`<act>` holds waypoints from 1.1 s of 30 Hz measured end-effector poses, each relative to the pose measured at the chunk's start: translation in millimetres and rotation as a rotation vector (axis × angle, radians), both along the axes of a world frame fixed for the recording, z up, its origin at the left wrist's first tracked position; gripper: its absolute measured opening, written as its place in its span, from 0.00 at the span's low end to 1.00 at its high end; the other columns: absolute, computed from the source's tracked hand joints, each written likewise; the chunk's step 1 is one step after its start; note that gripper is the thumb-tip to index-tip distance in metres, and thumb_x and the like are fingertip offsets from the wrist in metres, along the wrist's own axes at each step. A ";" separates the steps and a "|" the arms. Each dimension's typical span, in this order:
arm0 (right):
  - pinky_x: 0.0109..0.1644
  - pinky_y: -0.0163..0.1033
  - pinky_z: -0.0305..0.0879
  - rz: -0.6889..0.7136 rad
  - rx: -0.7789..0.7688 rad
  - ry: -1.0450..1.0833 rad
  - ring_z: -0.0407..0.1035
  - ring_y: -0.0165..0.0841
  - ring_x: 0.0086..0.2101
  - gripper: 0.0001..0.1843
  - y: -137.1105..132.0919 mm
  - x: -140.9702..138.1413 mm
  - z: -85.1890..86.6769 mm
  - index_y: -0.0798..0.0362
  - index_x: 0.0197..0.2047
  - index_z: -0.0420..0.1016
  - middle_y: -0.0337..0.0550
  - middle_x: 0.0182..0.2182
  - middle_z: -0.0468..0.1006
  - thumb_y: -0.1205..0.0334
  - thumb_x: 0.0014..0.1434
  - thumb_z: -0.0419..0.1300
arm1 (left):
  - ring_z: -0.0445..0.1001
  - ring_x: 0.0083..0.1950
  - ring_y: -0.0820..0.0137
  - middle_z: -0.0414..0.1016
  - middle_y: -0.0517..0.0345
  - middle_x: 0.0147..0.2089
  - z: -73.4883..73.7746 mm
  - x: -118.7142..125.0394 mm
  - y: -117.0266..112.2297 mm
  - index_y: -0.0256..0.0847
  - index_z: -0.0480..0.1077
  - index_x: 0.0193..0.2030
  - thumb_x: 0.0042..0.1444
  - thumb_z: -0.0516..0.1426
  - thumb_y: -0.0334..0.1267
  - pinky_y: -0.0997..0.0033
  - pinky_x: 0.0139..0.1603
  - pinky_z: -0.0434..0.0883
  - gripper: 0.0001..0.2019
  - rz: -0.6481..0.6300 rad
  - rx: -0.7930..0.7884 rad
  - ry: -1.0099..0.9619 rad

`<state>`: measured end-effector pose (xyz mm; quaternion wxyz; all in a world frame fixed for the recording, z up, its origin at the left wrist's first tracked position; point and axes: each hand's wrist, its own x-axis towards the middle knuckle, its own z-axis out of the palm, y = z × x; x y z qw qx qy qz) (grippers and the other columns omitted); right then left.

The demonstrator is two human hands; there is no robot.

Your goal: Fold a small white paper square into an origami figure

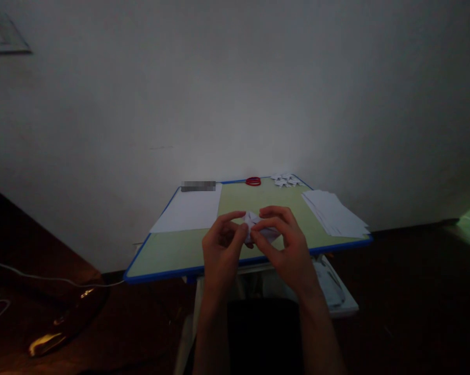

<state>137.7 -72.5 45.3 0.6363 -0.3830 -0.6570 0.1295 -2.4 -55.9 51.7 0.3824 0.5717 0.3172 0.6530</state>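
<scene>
A small piece of folded white paper (251, 217) is held up between my two hands, above the near edge of the table. My left hand (224, 245) pinches its left side between thumb and fingers. On the other side, my right hand (287, 245) has thumb and index finger on the paper's front, with the other fingers curled around its right side. Part of the paper is hidden behind my right fingers.
The pale green table (172, 258) has a blue rim and stands against a wall. On it lie a large white sheet (190, 211), red-handled scissors (253, 181), several folded paper pieces (286, 180) and a stack of white paper (334, 212). A white cable (59, 278) runs at left.
</scene>
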 end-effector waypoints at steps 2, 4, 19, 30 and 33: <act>0.54 0.49 0.73 0.022 0.027 -0.065 0.71 0.41 0.52 0.04 -1.5 3.5 0.3 0.46 0.42 0.80 0.45 0.50 0.70 0.63 0.64 0.66 | 0.75 0.26 0.76 0.76 0.65 0.26 -1.2 0.7 1.0 0.40 0.78 0.45 0.58 0.64 0.34 0.78 0.28 0.74 0.08 0.017 -0.010 -0.020; 0.53 0.50 0.74 0.061 0.049 -0.122 0.72 0.40 0.51 0.08 -2.3 7.6 -0.1 0.44 0.46 0.80 0.45 0.52 0.70 0.64 0.64 0.65 | 0.75 0.26 0.75 0.77 0.63 0.26 -3.0 0.8 2.3 0.40 0.78 0.43 0.59 0.64 0.36 0.76 0.28 0.74 0.07 0.021 -0.033 -0.040; 0.53 0.50 0.72 0.001 0.150 -0.222 0.71 0.39 0.49 0.08 -2.8 14.2 0.8 0.44 0.47 0.80 0.44 0.51 0.72 0.65 0.66 0.65 | 0.75 0.26 0.74 0.82 0.57 0.32 -4.6 7.1 3.1 0.37 0.81 0.40 0.57 0.66 0.39 0.76 0.25 0.74 0.08 0.018 -0.071 -0.114; 0.54 0.52 0.71 -0.036 0.164 -0.221 0.71 0.40 0.50 0.06 -2.9 16.0 0.0 0.43 0.46 0.78 0.44 0.49 0.72 0.63 0.67 0.64 | 0.74 0.26 0.75 0.80 0.58 0.28 0.3 7.0 -1.0 0.38 0.83 0.38 0.59 0.65 0.41 0.76 0.28 0.73 0.09 0.046 -0.051 -0.036; 0.54 0.51 0.72 -0.058 0.171 -0.182 0.72 0.40 0.49 0.07 -3.3 15.8 1.2 0.44 0.47 0.78 0.44 0.47 0.73 0.63 0.67 0.64 | 0.78 0.30 0.72 0.82 0.56 0.31 1.4 7.1 -4.9 0.39 0.82 0.43 0.57 0.67 0.41 0.73 0.34 0.77 0.10 0.010 -0.056 -0.040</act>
